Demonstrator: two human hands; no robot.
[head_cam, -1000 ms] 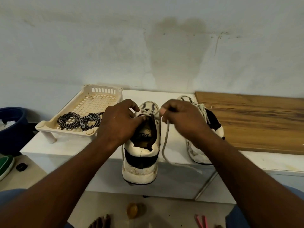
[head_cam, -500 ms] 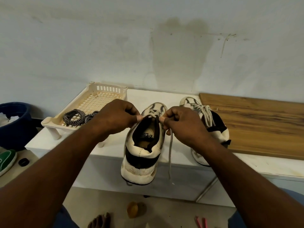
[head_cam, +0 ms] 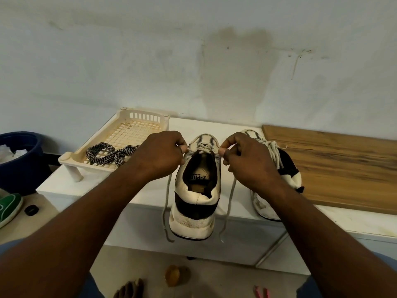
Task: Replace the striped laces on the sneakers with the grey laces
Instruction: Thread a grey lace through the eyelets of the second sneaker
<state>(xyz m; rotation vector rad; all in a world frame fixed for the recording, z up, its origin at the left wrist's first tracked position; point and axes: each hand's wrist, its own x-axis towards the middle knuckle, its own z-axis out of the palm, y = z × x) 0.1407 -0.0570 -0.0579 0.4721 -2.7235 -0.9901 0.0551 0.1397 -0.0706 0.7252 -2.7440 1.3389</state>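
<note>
My left hand (head_cam: pixel 160 157) and right hand (head_cam: pixel 245 161), each pinching the grey lace (head_cam: pixel 203 149), now sit wider apart mid-frame, so this sneaker (head_cam: pixel 192 224) seems nearly relaced.

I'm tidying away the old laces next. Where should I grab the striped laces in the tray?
Pinch the striped laces at their bunched middle, coming down from above: they lie flat in the tray, whose walls block a sideways approach.

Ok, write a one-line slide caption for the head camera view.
The left hand and right hand each pinch a grey lace end on the near sneaker; striped laces lie in the tray.
</note>
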